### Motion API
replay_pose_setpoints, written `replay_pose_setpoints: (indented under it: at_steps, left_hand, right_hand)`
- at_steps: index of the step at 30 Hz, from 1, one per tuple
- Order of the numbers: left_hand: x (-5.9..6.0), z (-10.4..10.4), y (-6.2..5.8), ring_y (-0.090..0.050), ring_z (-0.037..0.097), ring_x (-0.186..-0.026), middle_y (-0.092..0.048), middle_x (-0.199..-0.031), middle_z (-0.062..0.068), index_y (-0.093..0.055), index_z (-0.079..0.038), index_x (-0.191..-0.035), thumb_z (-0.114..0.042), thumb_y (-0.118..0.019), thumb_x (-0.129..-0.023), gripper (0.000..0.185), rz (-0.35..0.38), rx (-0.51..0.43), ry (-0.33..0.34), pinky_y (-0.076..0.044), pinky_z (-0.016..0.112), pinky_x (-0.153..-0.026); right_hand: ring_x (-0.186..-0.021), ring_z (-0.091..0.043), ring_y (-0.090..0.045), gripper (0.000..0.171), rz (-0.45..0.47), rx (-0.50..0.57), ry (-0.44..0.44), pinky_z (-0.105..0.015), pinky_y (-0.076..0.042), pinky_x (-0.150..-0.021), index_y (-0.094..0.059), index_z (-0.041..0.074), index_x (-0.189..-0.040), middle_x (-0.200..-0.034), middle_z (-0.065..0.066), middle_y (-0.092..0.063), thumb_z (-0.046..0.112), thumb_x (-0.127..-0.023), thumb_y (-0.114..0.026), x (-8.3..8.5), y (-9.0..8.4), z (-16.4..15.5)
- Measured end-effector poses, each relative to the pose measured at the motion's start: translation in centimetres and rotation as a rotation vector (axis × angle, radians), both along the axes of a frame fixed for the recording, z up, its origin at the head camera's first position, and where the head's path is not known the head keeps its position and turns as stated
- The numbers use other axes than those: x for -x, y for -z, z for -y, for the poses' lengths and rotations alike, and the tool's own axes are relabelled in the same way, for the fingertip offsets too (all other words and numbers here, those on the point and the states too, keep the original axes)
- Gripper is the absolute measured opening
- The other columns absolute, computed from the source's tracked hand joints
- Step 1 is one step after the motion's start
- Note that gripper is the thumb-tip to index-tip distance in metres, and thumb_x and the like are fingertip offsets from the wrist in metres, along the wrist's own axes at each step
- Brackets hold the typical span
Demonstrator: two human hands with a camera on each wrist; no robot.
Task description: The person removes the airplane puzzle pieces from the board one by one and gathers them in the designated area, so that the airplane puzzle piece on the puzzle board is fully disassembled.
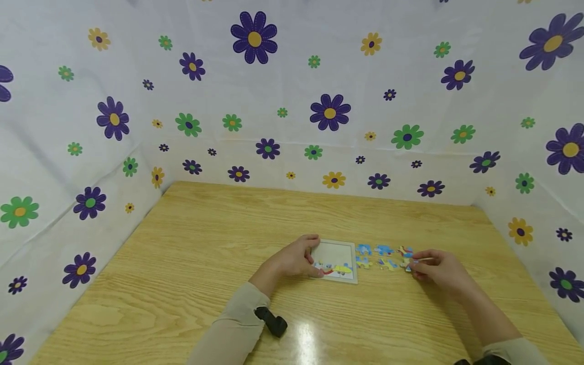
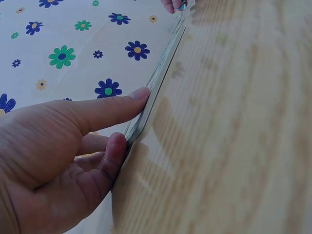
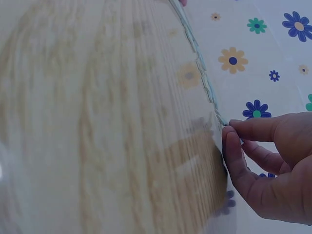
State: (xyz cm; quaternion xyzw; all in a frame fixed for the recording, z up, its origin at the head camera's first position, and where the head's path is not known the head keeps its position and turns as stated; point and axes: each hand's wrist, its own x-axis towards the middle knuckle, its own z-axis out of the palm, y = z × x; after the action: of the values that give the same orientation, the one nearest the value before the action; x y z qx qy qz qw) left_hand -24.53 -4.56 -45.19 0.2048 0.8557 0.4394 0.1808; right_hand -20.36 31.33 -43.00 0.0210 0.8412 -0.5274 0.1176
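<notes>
The tray (image 1: 335,251), lower centre on the surface (image 1: 205,263), shows only its bottom row filled. The left hand (image 1: 294,261) steadies it with flat fingers; the right hand (image 1: 438,271) pinches one piece (image 1: 407,264) among the loose pieces (image 1: 383,256) beside it.

Our right hand (image 3: 270,168) sits at 4 o'clock, thumb and forefinger pinching the near end of a thin row of puzzle pieces (image 3: 202,68) seen edge-on, running up toward 12 o'clock across the glossy wooden table (image 3: 97,122). Flowered cloth (image 3: 263,53) fills 2 o'clock.
</notes>
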Motion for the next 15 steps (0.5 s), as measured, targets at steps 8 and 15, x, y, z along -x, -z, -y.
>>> replay_pose_setpoints:
  at_steps: [8, 15]
  left_hand:
    - [-0.2, 0.0, 0.0, -0.048, 0.012, -0.083, -0.031, -0.145, -0.001, -0.032, -0.007, -0.144, -0.019, -0.082, -0.07, 0.09, 0.018, 0.002, -0.013, -0.041, 0.024, -0.071]
    - [0.0, 0.0, 0.2, -0.047, 0.013, -0.078, -0.041, -0.136, 0.002, -0.029, -0.009, -0.145, -0.019, -0.082, -0.069, 0.093, 0.038, -0.022, -0.021, -0.04, 0.024, -0.069]
  right_hand:
    - [-0.072, -0.016, -0.064, 0.035, -0.031, -0.097, 0.032, -0.028, -0.053, -0.063, -0.055, -0.012, -0.109, -0.087, -0.011, -0.064, 0.01, -0.085, -0.067, 0.2, 0.0, 0.8]
    - [-0.067, -0.016, -0.064, 0.03, -0.106, -0.234, 0.039, -0.027, -0.051, -0.058, -0.062, -0.007, -0.099, -0.08, -0.007, -0.066, 0.017, -0.084, -0.069, 0.1, 0.0, 1.5]
